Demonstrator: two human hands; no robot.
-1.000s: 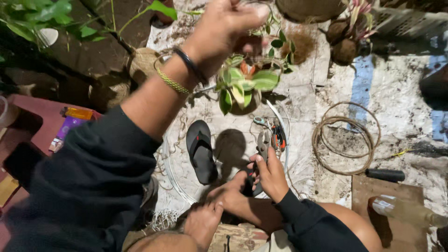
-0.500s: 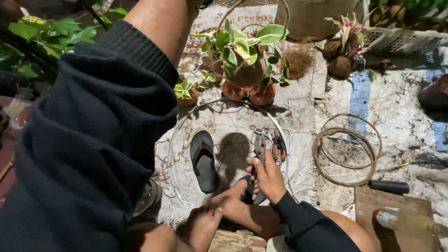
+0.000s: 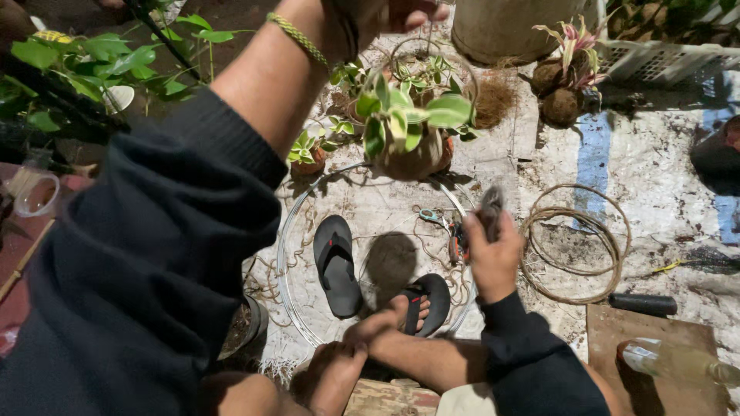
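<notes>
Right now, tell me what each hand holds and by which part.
The left hand, raised high, grips the top of a hanger whose plant ball hangs below. The right hand pinches a small grey object by its lower end; what it is cannot be told.

Person, head-camera view. Left arm: dark navy long sleeve [image 3: 146, 270], soft knit, pushed up the forearm; braided yellow-green wristband [image 3: 297, 37] at the wrist; left hand [image 3: 385, 15] bare. Right arm: matching dark sleeve [image 3: 532, 358] reaching the wrist; right hand [image 3: 493, 254] bare, no rings visible. Feet bare; one in a black flip-flop [image 3: 424, 304].
</notes>
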